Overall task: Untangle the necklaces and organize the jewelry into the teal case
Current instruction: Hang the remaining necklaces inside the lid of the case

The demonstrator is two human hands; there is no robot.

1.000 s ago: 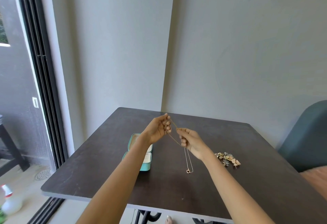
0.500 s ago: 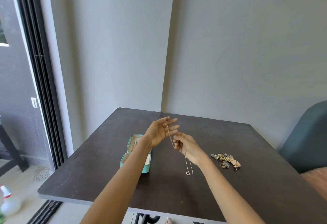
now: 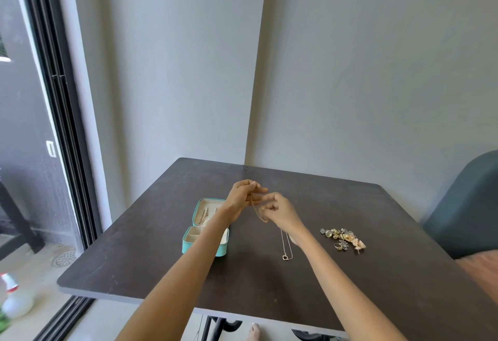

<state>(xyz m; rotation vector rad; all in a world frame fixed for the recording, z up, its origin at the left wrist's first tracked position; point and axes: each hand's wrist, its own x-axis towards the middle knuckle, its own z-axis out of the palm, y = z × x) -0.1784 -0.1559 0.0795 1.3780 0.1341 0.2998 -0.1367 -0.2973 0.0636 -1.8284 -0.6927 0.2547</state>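
Left hand (image 3: 241, 200) closed from spread fingers, now pinching chain (image 3: 256, 210) | right hand (image 3: 280, 211) fingers curled on chain, close beside left | pendant (image 3: 287, 257) on desk (image 3: 377, 273) centre | open case (image 3: 206, 227) toward left edge | jewelry pile (image 3: 343, 238) toward right edge

A teal case (image 3: 205, 243) with a cream lining is seen on the dark brown tabletop (image 3: 269, 281); right of the case, a gold chain (image 3: 286, 245) and gold-and-grey jewelry pile (image 3: 342, 238) are shown
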